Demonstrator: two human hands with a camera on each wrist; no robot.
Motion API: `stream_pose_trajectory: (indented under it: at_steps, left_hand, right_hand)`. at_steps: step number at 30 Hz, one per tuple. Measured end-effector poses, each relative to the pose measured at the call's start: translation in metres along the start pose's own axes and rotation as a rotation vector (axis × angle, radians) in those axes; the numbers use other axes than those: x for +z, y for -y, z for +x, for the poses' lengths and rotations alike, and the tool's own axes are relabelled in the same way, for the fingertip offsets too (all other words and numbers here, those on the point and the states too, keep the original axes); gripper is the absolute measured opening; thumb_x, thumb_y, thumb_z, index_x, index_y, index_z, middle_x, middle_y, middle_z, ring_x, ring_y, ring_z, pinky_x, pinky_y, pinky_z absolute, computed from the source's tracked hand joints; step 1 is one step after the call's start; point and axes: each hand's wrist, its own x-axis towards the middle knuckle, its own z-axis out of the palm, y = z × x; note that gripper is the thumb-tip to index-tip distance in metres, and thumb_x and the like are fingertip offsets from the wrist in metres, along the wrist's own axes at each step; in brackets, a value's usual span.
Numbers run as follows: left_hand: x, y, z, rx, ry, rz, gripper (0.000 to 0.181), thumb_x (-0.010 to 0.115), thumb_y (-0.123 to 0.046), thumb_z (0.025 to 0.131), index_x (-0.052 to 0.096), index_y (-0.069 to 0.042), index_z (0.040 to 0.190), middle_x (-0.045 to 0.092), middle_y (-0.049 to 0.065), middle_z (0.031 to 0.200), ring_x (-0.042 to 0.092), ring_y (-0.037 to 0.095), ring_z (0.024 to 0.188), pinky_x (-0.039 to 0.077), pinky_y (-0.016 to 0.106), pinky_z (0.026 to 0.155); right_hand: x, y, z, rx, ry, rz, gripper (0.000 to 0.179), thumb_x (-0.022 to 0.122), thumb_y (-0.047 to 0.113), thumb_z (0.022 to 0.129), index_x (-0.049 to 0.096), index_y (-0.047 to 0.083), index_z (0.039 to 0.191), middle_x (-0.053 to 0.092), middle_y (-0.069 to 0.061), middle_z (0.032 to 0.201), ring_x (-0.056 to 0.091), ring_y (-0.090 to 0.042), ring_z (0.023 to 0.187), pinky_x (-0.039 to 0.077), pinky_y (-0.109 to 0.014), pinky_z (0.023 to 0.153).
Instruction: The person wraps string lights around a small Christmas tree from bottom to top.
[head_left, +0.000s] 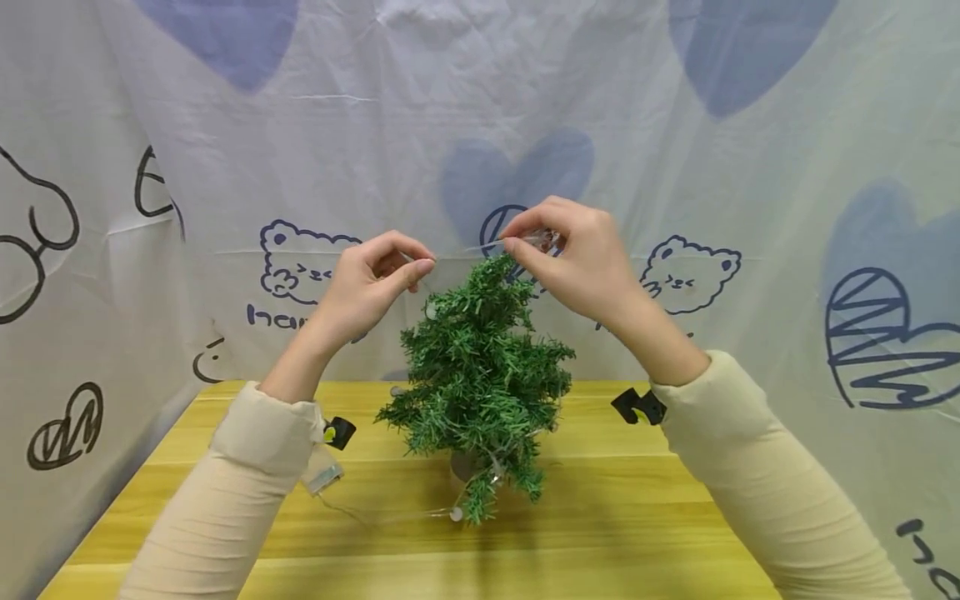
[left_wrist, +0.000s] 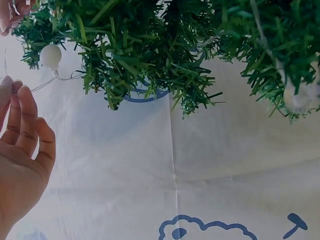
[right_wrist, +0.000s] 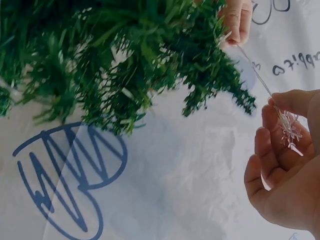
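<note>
A small green artificial Christmas tree [head_left: 480,367] stands upright on the table. Beside its top on the left, my left hand [head_left: 375,279] pinches the thin wire of a string of lights [left_wrist: 44,85]. My right hand [head_left: 581,258] pinches the same wire at the tree's upper right, and the stretch between both hands runs taut by the tip. A clear snowflake ornament [right_wrist: 290,129] on the string lies within the right palm. White ball bulbs, one a round bulb [left_wrist: 50,56] near the left fingers, sit among the branches. Lower down, another ball bulb [head_left: 456,514] hangs by the bottom branch.
On the wooden table [head_left: 375,567] a small battery box [head_left: 322,475] lies left of the tree, joined to the string by a thin wire. A white curtain [head_left: 420,125] printed with hearts and bears hangs behind. Black wrist-camera parts [head_left: 637,407] show near both cuffs.
</note>
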Motion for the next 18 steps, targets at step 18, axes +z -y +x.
stream_pose_trajectory:
  at_steps: [18]
  left_hand:
    - [0.008, -0.001, -0.051, 0.112, -0.07, -0.019, 0.011, 0.071, 0.001, 0.097, 0.072, -0.001, 0.108, 0.071, 0.007, 0.096, 0.067, 0.019, 0.078, 0.052, 0.026, 0.073]
  right_hand:
    - [0.01, 0.022, -0.03, -0.124, 0.047, 0.107, 0.009, 0.079, 0.009, 0.092, 0.079, 0.012, 0.101, 0.072, 0.004, 0.096, 0.061, -0.009, 0.085, 0.049, -0.028, 0.073]
